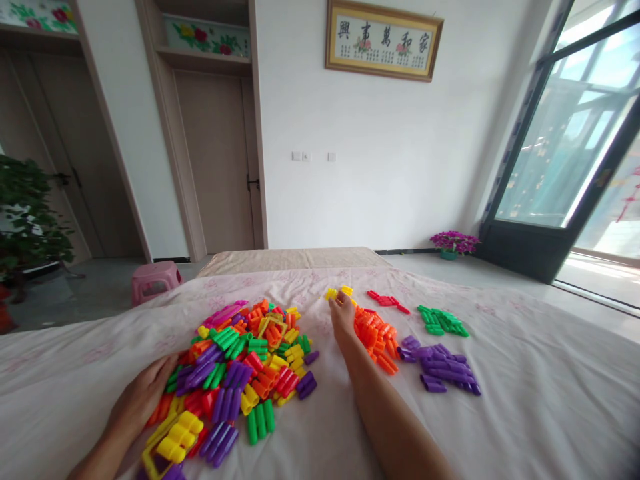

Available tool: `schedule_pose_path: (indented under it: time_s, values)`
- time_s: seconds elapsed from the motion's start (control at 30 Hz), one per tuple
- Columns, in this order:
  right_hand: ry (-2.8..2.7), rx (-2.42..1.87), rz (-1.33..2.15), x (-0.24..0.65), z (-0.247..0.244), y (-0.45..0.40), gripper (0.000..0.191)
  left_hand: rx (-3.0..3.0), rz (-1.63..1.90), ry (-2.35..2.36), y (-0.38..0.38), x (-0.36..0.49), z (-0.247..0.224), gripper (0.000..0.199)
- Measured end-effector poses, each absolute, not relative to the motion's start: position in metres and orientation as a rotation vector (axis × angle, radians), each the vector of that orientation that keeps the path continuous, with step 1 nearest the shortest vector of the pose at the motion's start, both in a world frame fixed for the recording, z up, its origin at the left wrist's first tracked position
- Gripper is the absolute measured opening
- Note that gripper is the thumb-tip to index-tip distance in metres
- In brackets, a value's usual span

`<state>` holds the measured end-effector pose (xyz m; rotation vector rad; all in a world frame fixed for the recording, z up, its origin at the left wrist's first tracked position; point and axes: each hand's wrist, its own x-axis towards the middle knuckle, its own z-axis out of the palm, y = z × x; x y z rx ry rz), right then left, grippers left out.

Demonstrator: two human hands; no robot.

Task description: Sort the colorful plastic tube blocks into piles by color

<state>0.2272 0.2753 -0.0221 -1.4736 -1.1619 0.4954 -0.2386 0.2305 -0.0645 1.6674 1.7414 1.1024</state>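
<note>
- Head view, right hand (343, 316): its fingers are bent at some yellow pieces (347, 291); whether they grasp one or merely touch, I cannot tell.
- Head view, left hand (143, 390): it lies along the near left edge of the mixed pile (233, 390), fingertips partly hidden among the pieces; I cannot tell whether it grips any.
- The mixed pile spreads between the two hands.
- Orange pieces (375, 335) lie just right of the right hand; red pieces (386, 300) sit beyond them.
- Farther right of that hand are green pieces (443, 321), with purple pieces (447, 367) nearer the person.
- A pale sheet (305, 443) lies under everything.
</note>
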Motion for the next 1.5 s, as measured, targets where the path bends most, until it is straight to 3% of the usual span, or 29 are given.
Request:
schedule_pose_path:
  time_s: [0.13, 0.27, 0.47, 0.63, 0.9, 1.1, 1.33, 1.5]
  values:
    - [-1.098, -1.615, 0.231, 0.223, -0.025, 0.275, 0.059, 1.637, 1.107, 1.750, 0.230, -0.237, -0.063, 0.056]
    - [-1.412, -1.556, 0.316, 0.198, -0.037, 0.273, 0.059, 1.640, 1.109, 1.756, 0.230, -0.237, -0.063, 0.053]
    - [-1.917, -1.454, 0.316, 0.172, -0.038, 0.280, 0.073, 1.669, 1.112, 1.745, 0.234, -0.240, -0.066, 0.053]
    - [-2.115, -1.550, 0.328, 0.172, -0.018, 0.287, 0.063, 1.687, 1.119, 1.757, 0.235, -0.241, -0.067, 0.052]
    - [-1.812, -1.797, 0.287, 0.179, -0.023, 0.270, 0.026, 1.642, 1.101, 1.714, 0.241, -0.247, -0.077, 0.056]
    - [-1.512, -1.680, 0.357, 0.191, -0.039, 0.269, 0.024, 1.582, 1.070, 1.720, 0.241, -0.246, -0.073, 0.053]
    - [-1.314, -1.215, 0.769, 0.188, -0.036, 0.265, 0.029, 1.553, 1.078, 1.738, 0.234, -0.241, -0.065, 0.055]
    - [-1.301, -0.935, 0.949, 0.166, -0.008, 0.251, 0.041, 1.515, 1.368, 1.704, 0.219, -0.229, -0.046, 0.051]
